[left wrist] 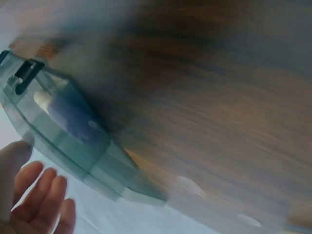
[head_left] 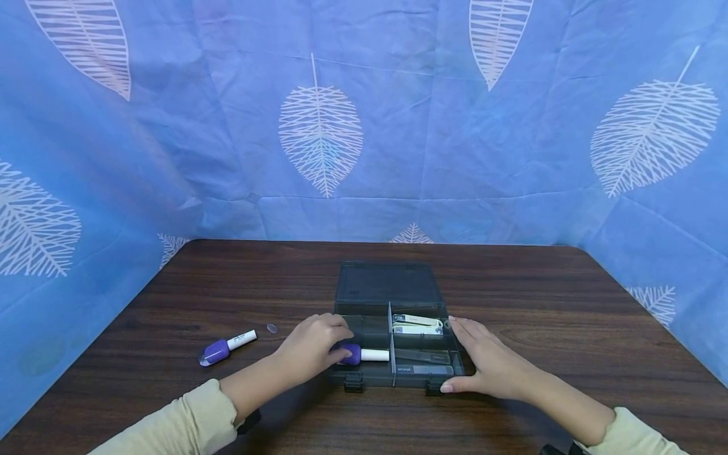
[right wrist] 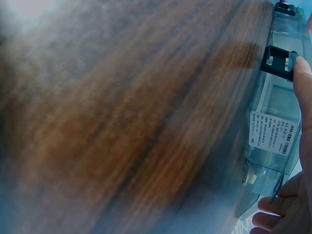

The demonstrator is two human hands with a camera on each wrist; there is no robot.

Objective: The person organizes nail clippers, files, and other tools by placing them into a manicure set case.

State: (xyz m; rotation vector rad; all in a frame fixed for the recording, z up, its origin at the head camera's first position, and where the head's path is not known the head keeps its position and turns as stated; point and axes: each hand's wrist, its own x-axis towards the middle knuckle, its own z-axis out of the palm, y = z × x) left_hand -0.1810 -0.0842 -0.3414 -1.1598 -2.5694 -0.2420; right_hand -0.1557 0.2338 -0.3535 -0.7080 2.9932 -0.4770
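A dark translucent divided box (head_left: 370,381) stands with its lid (head_left: 389,282) folded back. In its front left compartment lies a purple nail polish bottle (head_left: 352,355) with a white cap. My left hand (head_left: 311,346) is over the box's left end beside that bottle. The blurred left wrist view shows its fingers (left wrist: 44,192) spread and apart from the bottle. My right hand (head_left: 493,359) holds the box's right front corner, thumb by the front latch (right wrist: 279,63) and fingers along the side. Nail clippers (head_left: 418,324) and flat grey strips (head_left: 423,363) occupy the right compartments.
On the brown wooden table (head_left: 256,272), left of the box, lies another purple nail polish bottle (head_left: 216,352) with a white cap. A small clear oval piece (head_left: 272,328) is near it. Blue leaf-print cloth (head_left: 370,145) hangs behind the table and at both sides.
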